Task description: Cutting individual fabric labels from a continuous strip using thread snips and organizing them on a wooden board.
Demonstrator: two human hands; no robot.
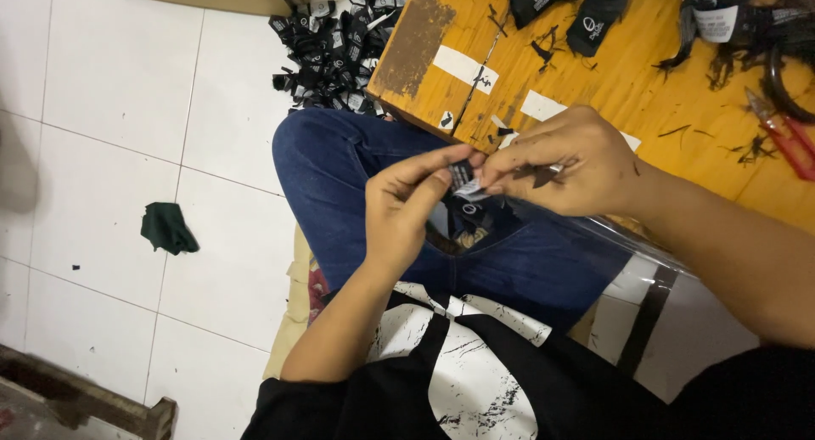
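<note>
Head view, looking down at a seated person's lap; blue jeans (356, 177) fill the middle of the scene, black-and-white shirt (475, 380) at the near edge.

Left hand (407, 206): fingers curled narrow, thumb and forefinger pinched on a small black fabric label (464, 178) with white print; right hand (564, 164): likewise closed, fingertips (492, 164) gripping the same label from the right; the two hands meet at the label, held above the lap, just near of the counter edge.

Wooden counter (594, 75) at far right, orange-yellow, worn dark patch at its left corner; white tape strips (463, 66) stuck on its top; loose black thread scraps scattered across it; more black labels (594, 15) lie along its far edge; red-handled snips (785, 134) rest at the far right, well apart from the hands.

On the white tiled floor (110, 109), a heap of black labels (331, 49) sits just left of the counter corner; a dark green cloth scrap (168, 228) lies alone to the left, well apart from the person.

A clear plastic sheet (594, 236) drapes over the right thigh under the right forearm.
</note>
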